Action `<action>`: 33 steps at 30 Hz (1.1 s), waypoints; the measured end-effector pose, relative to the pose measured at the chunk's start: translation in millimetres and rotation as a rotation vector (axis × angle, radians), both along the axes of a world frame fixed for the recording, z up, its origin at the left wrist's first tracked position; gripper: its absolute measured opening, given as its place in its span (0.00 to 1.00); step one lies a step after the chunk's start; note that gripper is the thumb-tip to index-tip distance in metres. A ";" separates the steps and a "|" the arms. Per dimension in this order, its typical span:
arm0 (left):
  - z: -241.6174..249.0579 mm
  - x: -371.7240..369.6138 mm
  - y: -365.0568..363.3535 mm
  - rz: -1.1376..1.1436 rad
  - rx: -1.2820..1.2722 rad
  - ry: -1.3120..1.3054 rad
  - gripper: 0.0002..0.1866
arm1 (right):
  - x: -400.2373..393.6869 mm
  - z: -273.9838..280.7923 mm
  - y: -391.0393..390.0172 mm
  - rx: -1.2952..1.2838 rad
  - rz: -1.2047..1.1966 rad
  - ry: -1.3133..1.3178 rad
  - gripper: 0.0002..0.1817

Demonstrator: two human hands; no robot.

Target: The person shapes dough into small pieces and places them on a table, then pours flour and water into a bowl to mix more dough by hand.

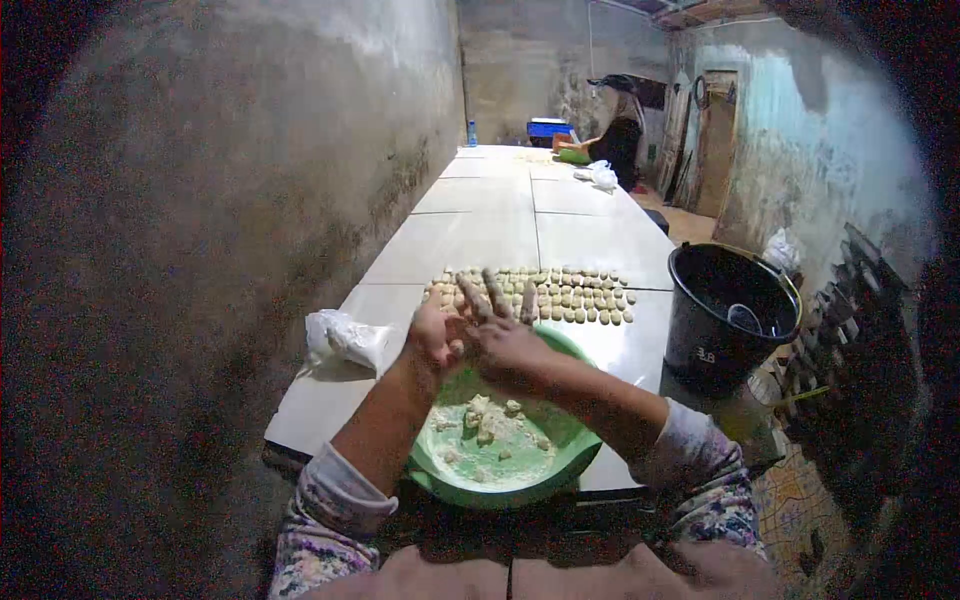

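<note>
My left hand (pixel 438 328) is held up over a green basin (pixel 572 470), palm turned toward my right hand and fingers partly hidden behind it. My right hand (pixel 508 345) meets it from the other side, its dusty fingers stretched out and spread. Whether a piece of dough lies between the palms is hidden. Inside the basin are crumbly dough pieces (pixel 485 425) and loose white flour (pixel 450 450). Just beyond the hands, many small round dough pieces (pixel 585 298) lie in rows on the white table (pixel 480 235).
A white plastic bag (pixel 345 340) lies at the table's left side. To the right stands a black bucket (pixel 705 320). At the far end, a person in dark clothing (pixel 618 140) sits beside a green bowl (pixel 574 156) and a blue crate (pixel 548 129). A wall (pixel 250 180) borders the left.
</note>
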State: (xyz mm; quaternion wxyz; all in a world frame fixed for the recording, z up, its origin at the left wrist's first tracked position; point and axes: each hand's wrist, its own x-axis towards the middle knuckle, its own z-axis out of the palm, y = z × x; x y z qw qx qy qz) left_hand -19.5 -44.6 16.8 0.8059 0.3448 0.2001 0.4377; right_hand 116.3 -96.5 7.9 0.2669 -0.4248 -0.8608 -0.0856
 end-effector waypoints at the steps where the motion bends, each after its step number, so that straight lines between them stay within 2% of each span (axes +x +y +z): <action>1: -2.3 5.0 -6.1 -0.060 -0.137 -0.130 0.40 | 1.6 -6.8 0.2 0.034 -0.017 -0.161 0.28; 2: 3.8 4.7 -18.1 -0.059 -0.138 -0.133 0.40 | -2.4 1.6 -5.2 0.033 -0.016 -0.163 0.28; 4: 13.9 -1.8 -39.6 0.186 0.307 0.289 0.39 | -9.2 23.1 -13.5 -0.018 0.038 0.108 0.33; 5: 20.3 -3.3 -39.4 0.074 0.134 0.041 0.35 | -11.7 34.7 -10.5 -0.184 -0.015 0.168 0.38; 6: 23.7 -9.1 -46.8 0.075 0.132 0.042 0.35 | -14.4 40.2 -8.8 -0.187 -0.014 0.169 0.38; 8: 49.8 -22.3 -81.1 0.286 0.816 0.584 0.29 | -22.5 50.3 -10.1 -0.142 0.215 0.375 0.41; 9: 44.6 -24.2 -79.2 0.287 0.813 0.588 0.29 | -28.2 57.3 -13.4 -0.196 0.308 0.477 0.39; 10: 32.8 -25.2 -70.4 0.240 0.637 0.211 0.27 | -30.3 63.2 -15.5 -0.196 0.312 0.479 0.39; 12: 0.7 -25.1 -39.1 0.131 0.254 -0.527 0.24 | -32.9 73.8 -17.3 -0.261 0.320 0.727 0.37; 13: -21.8 -28.6 -9.7 -0.664 0.165 -1.001 0.23 | -35.1 78.0 -18.3 -0.162 0.208 0.697 0.34; 14: -29.0 -25.7 3.9 -0.661 0.162 -1.003 0.23 | -37.9 40.3 24.9 0.160 0.129 0.564 0.33; 16: -30.7 -10.7 27.4 -0.291 0.061 -1.024 0.26 | -59.4 31.5 6.1 0.138 0.166 0.566 0.33; 17: -28.2 -0.4 38.1 -0.108 0.011 -1.027 0.27 | -66.2 37.2 3.3 0.373 0.215 0.445 0.36; 18: -25.4 9.7 48.0 0.074 -0.038 -1.023 0.29 | -65.1 40.5 -5.2 -0.195 0.076 0.708 0.41; 20: -25.2 23.1 65.4 0.431 -0.127 -1.000 0.32 | -74.5 54.5 -24.9 -0.099 0.048 0.693 0.45; 21: -22.0 14.1 35.5 0.219 -0.097 -0.843 0.31 | -75.1 68.5 -38.4 -0.376 0.272 1.008 0.42; 22: -15.3 21.7 8.3 0.221 0.101 -0.685 0.29 | -69.8 65.2 -27.3 -0.378 0.269 1.012 0.42; 24: 53.0 34.4 -102.5 0.291 0.498 -0.374 0.28 | -54.1 45.8 13.7 -0.164 0.194 0.922 0.38; 25: 31.1 27.6 -73.9 0.184 0.538 -0.458 0.30 | -52.2 27.2 27.7 0.057 -0.004 0.596 0.35; 26: 10.3 21.3 -45.8 0.077 0.576 -0.545 0.32 | -51.2 13.7 35.1 0.268 -0.194 0.257 0.39; 28: 19.2 26.0 -58.6 0.297 0.415 -0.482 0.31 | -51.1 17.9 25.5 0.228 -0.162 0.321 0.41; 29: 32.4 30.0 -71.7 0.402 0.419 -0.341 0.34 | -51.1 25.6 19.3 0.193 -0.127 0.386 0.43; 30: 20.2 29.5 -62.9 0.391 0.424 -0.333 0.34 | -51.9 31.5 12.3 0.154 -0.093 0.455 0.45; 32: 11.1 27.7 -55.0 0.142 0.633 -0.195 0.36 | -49.4 38.5 6.0 0.072 -0.014 0.573 0.49; 33: 9.2 38.9 -49.0 0.143 0.507 -0.368 0.33 | -37.8 30.1 21.6 0.194 0.100 0.536 0.42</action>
